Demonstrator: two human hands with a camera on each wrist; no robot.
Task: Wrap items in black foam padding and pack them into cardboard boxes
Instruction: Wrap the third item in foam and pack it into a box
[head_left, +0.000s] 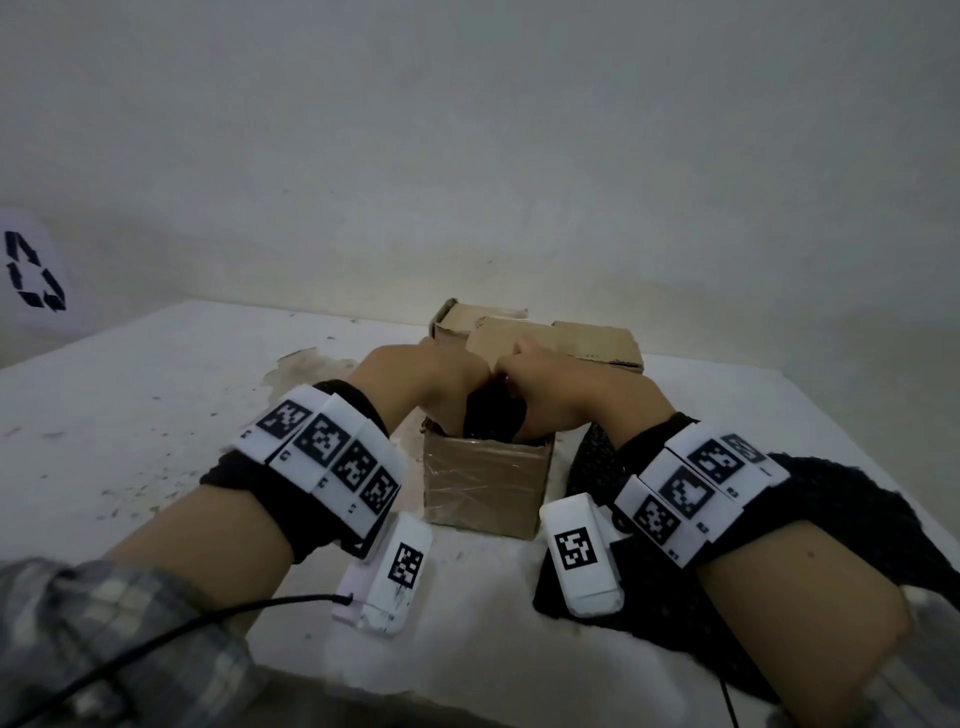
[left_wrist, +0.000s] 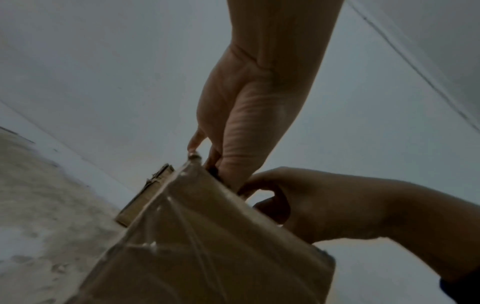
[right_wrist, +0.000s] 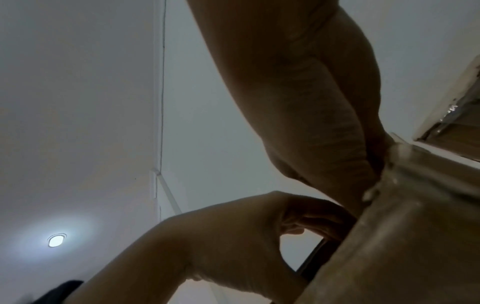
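1. Black foam bundle (head_left: 491, 415), one: stands in the open top of the small box, its upper part above the rim, between the two hands.
2. Small cardboard box (head_left: 485, 486), one, wrapped in clear tape: upright on the white table (head_left: 156, 415), near the middle.
3. Left hand (head_left: 423, 376), one: fingers curled down into the box mouth on the bundle's left side, gripping it.
4. Right hand (head_left: 563, 389), one: fingers curled on the bundle's right side, knuckles touching the left hand's.
5. Cardboard boxes behind (head_left: 550, 340), at least two, toward the table's far edge; exact count unclear.
6. Loose black foam sheet (head_left: 779, 545), one: flat at the table's right side, under the right forearm.
7. Left wrist view only: left fingers (left_wrist: 221, 162) dipping inside the taped wall (left_wrist: 207, 236); the foam barely shows.
8. Right wrist view only: a ceiling light (right_wrist: 56, 240); box wall (right_wrist: 405, 236) in close-up.
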